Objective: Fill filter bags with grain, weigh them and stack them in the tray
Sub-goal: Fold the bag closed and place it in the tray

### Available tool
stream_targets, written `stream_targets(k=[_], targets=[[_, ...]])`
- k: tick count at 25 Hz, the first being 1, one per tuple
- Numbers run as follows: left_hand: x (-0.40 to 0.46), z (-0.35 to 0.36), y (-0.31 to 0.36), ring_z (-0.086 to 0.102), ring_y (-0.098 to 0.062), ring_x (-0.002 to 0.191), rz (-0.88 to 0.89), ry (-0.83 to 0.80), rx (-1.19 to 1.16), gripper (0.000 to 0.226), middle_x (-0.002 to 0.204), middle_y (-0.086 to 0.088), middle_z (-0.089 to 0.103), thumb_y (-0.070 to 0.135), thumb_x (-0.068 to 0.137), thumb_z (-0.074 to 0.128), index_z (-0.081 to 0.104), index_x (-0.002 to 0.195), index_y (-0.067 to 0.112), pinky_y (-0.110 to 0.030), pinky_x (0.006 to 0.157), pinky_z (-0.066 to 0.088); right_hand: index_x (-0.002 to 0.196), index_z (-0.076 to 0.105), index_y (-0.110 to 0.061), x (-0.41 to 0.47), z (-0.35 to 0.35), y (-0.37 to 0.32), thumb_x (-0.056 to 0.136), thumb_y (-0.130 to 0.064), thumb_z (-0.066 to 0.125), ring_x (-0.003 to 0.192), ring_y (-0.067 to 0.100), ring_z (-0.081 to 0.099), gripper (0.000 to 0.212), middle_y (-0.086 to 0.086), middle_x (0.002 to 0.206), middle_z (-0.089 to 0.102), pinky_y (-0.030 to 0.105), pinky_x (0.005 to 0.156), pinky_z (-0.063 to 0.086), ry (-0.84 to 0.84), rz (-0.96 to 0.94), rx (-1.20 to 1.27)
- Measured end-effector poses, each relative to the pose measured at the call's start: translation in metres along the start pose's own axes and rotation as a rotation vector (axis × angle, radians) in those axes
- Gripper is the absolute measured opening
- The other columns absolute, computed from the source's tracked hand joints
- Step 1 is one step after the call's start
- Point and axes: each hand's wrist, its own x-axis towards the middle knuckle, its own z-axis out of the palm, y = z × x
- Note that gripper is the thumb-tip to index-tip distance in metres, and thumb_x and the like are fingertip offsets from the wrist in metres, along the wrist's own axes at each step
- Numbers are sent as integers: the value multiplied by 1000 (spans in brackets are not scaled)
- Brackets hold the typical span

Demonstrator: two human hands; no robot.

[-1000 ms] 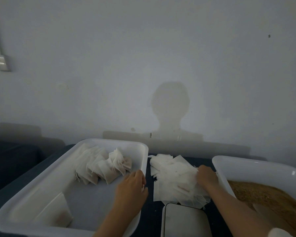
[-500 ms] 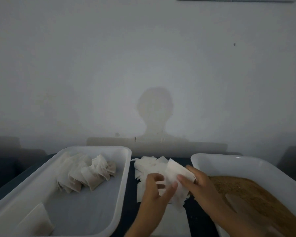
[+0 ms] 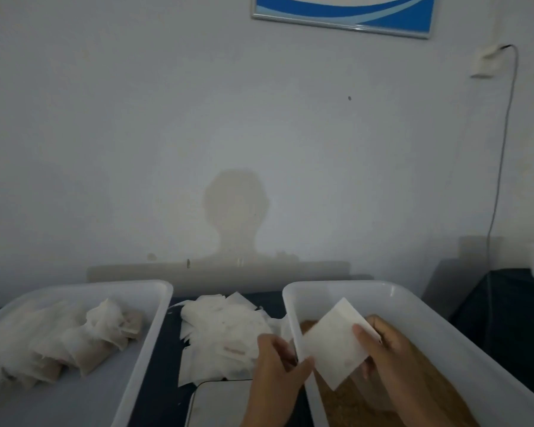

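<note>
Two white plastic trays flank a narrow strip of dark table (image 3: 154,380): the left tray (image 3: 148,343) holds a loose heap of filled filter bags (image 3: 84,340) lying against its far half, and the right tray (image 3: 413,306) holds brown grain (image 3: 355,405) spread over its floor. Between the two inner rims lies a spread pile of empty filter bags (image 3: 222,331), and just in front of it the rounded corner of a white scale (image 3: 219,402) shows at the bottom edge, so the gap between the trays is almost wholly taken up. The open room is above the grain, inside the right tray's walls, and on the bare near floor of the left tray. A single empty filter bag (image 3: 333,343) is held up over the near left part of the grain tray, just inside its left rim. It is a flat white square turned like a diamond, one corner pointing up and away toward the wall, the opposite corner pointing down toward the grain; no side reads as clearly longer. The right hand (image 3: 386,349) has its fingers curled behind the bag's right corner with the thumb pressed on the front face, pinching it. The left hand (image 3: 275,365) reaches across the tray's left rim, fingers curled, its thumb tip meeting the bag's lower left edge; whether it truly pinches the bag or only touches it is blurred. A framed blue and white picture (image 3: 342,13) hangs on the wall above, and a cable (image 3: 503,149) drops from a wall socket (image 3: 483,61) at the right.
</note>
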Motion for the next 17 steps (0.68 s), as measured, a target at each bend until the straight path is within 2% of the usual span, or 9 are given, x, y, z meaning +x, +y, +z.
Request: stream_targets(k=[1, 3, 5, 6, 9, 12, 15, 17], targets=[[1, 8, 1, 50, -8, 64, 82, 43, 110, 27, 78, 1, 52, 20, 85, 68, 41, 88, 16, -17, 59, 45, 69, 58, -11, -1, -7, 4, 92, -20, 60, 42, 5, 49, 25, 0, 51, 53, 12, 42, 36, 13, -95, -160], [-2, 30, 10, 44, -2, 58, 181, -58, 100, 23, 67, 8, 49, 32, 88, 64, 46, 82, 19, -14, 57, 39, 68, 54, -23, -3, -17, 12, 91, -29, 58, 54, 6, 53, 24, -5, 67, 59, 16, 52, 40, 3, -242, -460], [-2, 49, 18, 42, -3, 54, 161, -190, -29, 29, 58, 9, 47, 37, 88, 62, 48, 73, 17, -16, 57, 36, 73, 53, -27, -9, -19, 17, 91, -32, 57, 61, 6, 55, 19, -5, 74, 60, 20, 55, 43, -74, -283, -553], [0, 55, 19, 43, -5, 55, 155, -196, -55, 31, 57, 8, 46, 37, 88, 63, 47, 71, 17, -18, 58, 37, 75, 52, -27, -10, -18, 19, 92, -29, 57, 62, 5, 55, 18, -7, 76, 59, 20, 55, 42, -104, -307, -560], [9, 64, 17, 51, -12, 61, 191, -174, -31, 30, 62, 2, 50, 33, 90, 62, 49, 70, 14, -28, 63, 44, 79, 50, -29, -12, -18, 22, 94, -23, 55, 67, -1, 56, 17, -17, 80, 58, 12, 56, 41, -143, -360, -528], [16, 65, 17, 52, -17, 63, 201, -191, -32, 25, 64, -2, 51, 21, 93, 56, 49, 72, 11, -30, 63, 46, 85, 58, -17, -13, -15, 17, 94, -23, 57, 69, 4, 58, 11, -7, 76, 60, 15, 59, 45, -131, -313, -440], [19, 61, 22, 52, -14, 65, 214, -278, -127, 19, 68, -5, 52, 11, 95, 51, 52, 78, 4, -22, 60, 45, 83, 57, -6, -18, -15, 8, 92, -29, 60, 66, 14, 58, 25, 4, 74, 60, 17, 59, 45, -158, -225, -205], [21, 58, 23, 51, -14, 67, 228, -336, -192, 17, 71, -8, 53, 11, 95, 52, 55, 81, 2, -19, 60, 44, 80, 54, 1, -19, -19, 5, 91, -34, 57, 62, 21, 50, 37, 15, 70, 53, 20, 59, 42, -159, -178, -54]])
